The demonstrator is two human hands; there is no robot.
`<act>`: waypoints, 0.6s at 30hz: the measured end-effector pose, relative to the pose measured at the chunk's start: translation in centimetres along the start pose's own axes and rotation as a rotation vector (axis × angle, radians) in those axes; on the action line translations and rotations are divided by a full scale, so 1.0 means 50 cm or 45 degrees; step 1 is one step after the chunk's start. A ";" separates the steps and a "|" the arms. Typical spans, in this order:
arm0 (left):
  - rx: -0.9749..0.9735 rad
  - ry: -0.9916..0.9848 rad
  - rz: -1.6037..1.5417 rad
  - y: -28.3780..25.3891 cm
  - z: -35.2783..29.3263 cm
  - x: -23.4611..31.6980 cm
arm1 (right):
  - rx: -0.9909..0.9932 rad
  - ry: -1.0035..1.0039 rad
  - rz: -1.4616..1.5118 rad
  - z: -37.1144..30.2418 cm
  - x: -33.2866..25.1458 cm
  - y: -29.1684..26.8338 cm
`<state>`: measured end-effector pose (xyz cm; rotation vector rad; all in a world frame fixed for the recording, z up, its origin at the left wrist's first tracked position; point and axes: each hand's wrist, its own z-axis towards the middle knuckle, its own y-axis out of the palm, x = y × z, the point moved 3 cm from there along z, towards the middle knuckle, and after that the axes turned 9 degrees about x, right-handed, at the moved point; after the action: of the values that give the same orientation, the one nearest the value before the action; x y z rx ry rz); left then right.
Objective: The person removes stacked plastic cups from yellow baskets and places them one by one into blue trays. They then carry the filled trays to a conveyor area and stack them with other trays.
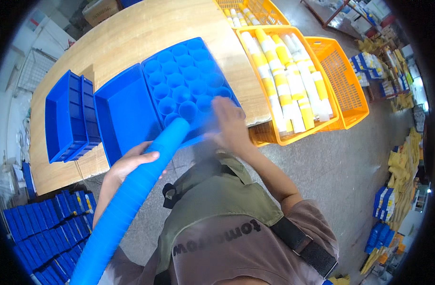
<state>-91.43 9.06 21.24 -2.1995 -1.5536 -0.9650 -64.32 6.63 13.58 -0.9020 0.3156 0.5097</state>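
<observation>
My left hand [132, 164] is wrapped round a long stack of nested blue cups [137, 190], which slants from the lower left up to the front edge of a blue tray. In that tray [141, 66], several blue cups [181, 94] stand mouth up in close rows. My right hand [231, 124] is over the tray's near right corner, next to the nearest cups. Motion smears its fingers, so whether it holds a cup is hidden.
A shallow blue tray [125, 111] and stacked blue trays [65, 118] are on the wooden table [118, 31]. At its right, yellow crates [334, 111] hold white and yellow cup stacks [293, 85]. Blue bundles [46, 232] are piled on the lower left.
</observation>
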 end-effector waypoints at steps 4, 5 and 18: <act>-0.173 0.095 -0.021 0.040 0.004 0.011 | -0.165 -0.657 0.019 0.040 -0.110 -0.010; -0.179 0.056 -0.048 0.041 0.008 0.011 | -0.167 -0.559 0.020 0.043 -0.107 -0.004; -0.370 0.265 -0.355 -0.001 -0.083 0.019 | 0.312 0.303 0.015 0.127 0.061 -0.059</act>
<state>-92.79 7.38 24.91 -2.0062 -1.7402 -1.5381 -59.85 11.14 17.85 -0.7226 0.5873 0.3652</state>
